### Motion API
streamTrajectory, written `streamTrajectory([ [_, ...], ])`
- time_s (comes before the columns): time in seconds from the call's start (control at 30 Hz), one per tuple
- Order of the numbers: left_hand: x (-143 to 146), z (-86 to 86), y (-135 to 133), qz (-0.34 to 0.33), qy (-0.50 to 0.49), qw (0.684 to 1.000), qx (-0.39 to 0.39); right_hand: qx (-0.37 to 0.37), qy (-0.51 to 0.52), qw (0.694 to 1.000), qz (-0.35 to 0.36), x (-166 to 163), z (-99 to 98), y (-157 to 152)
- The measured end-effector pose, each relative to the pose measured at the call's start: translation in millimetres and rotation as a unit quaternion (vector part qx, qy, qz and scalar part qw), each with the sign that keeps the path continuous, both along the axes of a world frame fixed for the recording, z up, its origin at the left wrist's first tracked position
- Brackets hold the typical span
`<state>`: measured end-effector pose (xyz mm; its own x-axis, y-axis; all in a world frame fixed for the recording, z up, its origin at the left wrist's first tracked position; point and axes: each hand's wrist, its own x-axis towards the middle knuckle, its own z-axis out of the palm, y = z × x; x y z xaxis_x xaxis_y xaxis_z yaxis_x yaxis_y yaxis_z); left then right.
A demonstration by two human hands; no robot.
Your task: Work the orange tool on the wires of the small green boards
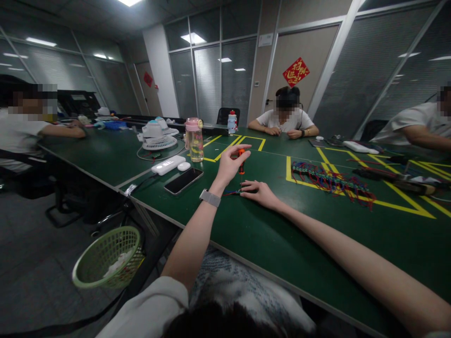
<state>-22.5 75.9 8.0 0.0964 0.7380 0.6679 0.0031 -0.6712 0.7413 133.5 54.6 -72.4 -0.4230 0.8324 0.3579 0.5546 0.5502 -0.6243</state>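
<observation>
My left hand [229,165], with a watch on its wrist, grips an orange-and-black screwdriver [241,166] by its handle. The screwdriver stands upright, its thin shaft pointing down at a small wired part [238,191] on the green tabletop. From that part, red and blue wires run out to the left. My right hand [261,193] rests on the table, its fingertips closed on the part from the right side. Fingers hide much of the part, so its exact kind is not clear.
A phone [183,180], a white power strip [168,165] and a pink-lidded bottle [194,141] stand left. White fans [158,136] are behind. A row of wired parts [331,180] lies right, among yellow tape. A green basket [102,277] is below. Several people sit around the table.
</observation>
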Motion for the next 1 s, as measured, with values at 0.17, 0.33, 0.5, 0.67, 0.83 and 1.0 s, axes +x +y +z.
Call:
streamTrajectory([
  [0.17, 1.1, 1.4, -1.2, -0.058, -0.032, 0.997, -0.034, 0.001, -0.003, 1.000, -0.002, 0.4, -0.4, 0.6],
  [0.33, 2.2, 1.6, -2.4, -0.054, -0.024, 0.997, -0.042, 0.008, -0.008, 1.000, -0.001, 1.1, -2.2, 2.7],
  [0.5, 0.3, 2.4, -0.6, 0.001, -0.008, 1.000, -0.003, 0.009, -0.005, 1.000, 0.001, 1.7, -4.0, 4.5],
  [0.67, 1.4, 0.8, -0.3, -0.063, -0.023, 0.997, -0.039, 0.011, -0.012, 1.000, -0.002, 0.9, -2.3, 2.7],
  [0.83, 1.1, 0.4, -0.5, -0.020, -0.007, 1.000, -0.004, 0.009, -0.020, 1.000, -0.002, 0.5, -0.8, 1.5],
  [1.0, 3.0, 1.2, -2.8, -0.083, -0.042, 0.995, -0.045, 0.010, -0.020, 1.000, -0.001, 1.3, -1.4, 2.5],
])
